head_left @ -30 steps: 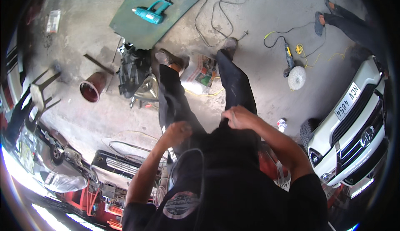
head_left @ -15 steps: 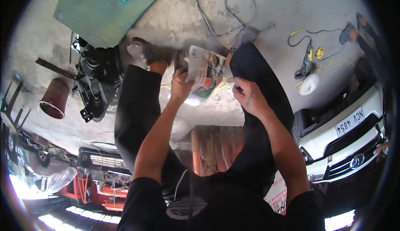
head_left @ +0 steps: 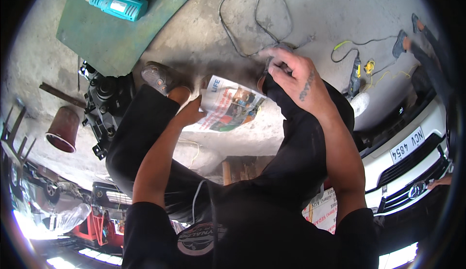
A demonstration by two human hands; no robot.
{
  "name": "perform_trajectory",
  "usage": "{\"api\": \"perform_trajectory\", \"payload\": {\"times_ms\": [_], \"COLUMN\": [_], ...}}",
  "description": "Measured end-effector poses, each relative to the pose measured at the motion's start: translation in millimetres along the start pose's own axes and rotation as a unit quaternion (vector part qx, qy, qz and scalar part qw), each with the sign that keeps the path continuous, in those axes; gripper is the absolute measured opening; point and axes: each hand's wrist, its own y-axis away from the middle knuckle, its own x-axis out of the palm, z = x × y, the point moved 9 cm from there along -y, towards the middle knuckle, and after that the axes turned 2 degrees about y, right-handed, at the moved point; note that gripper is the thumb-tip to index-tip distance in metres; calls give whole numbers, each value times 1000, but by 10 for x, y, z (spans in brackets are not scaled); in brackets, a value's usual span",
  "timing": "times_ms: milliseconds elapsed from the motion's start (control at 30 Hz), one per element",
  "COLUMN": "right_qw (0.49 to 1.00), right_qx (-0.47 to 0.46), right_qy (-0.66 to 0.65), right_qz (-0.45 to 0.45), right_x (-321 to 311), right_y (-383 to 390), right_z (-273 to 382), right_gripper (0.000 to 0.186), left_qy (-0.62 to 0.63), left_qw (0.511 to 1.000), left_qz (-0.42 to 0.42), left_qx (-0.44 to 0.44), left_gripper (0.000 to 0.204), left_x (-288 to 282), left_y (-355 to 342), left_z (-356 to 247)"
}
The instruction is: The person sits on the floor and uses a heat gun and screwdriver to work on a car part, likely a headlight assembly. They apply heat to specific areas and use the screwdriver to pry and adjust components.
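Newspaper (head_left: 233,105), one: thin, creased printed sheets, lying between two black trouser legs (head_left: 141,140). I see the left hand (head_left: 190,115) pinching its left edge. Right hand (head_left: 296,78), one: above and right of the newspaper, fingers bent and loosely apart, nothing visible in them. Left of the newspaper I count one black moulded assembly (head_left: 109,101) and, further out, one tapered reddish bucket (head_left: 64,123). Beyond it to the upper left: one flat green panel (head_left: 99,41) bearing one ribbed turquoise heat gun (head_left: 118,4). Well to its right: one polisher (head_left: 356,77), round fleecy white pad (head_left: 359,104).
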Motion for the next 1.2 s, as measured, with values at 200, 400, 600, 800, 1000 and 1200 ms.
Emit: {"api": "perform_trajectory", "payload": {"times_ms": [200, 400, 600, 800, 1000, 1200], "right_qw": [996, 986, 972, 986, 980, 940], "right_qx": [-62, -117, -145, -122, -145, -239], "right_qy": [58, 105, 174, 113, 127, 227], "right_qz": [-24, -54, -63, -25, -54, -93], "right_x": [-277, -544, -701, -828, -832, -728], "right_y": [-268, -416, -425, -332, -293, -139], "right_z": [208, 211, 206, 184, 186, 288], "right_gripper": [32, 33, 34, 35, 41, 32], "left_qy": [-171, -297, -353, -352, -374, -342], "left_qw": [985, 951, 927, 927, 901, 908], "left_qz": [-12, 69, 72, 53, 3, 2], "left_qx": [17, 46, 102, 118, 220, 241], "left_gripper": [78, 54, 41, 27, 32, 23], "left_x": [339, 779, 1060, 883, 1064, 1249], "left_y": [-120, -561, -376, -491, -450, -640], "left_z": [-204, -11, -565, -631, -817, -924]}}
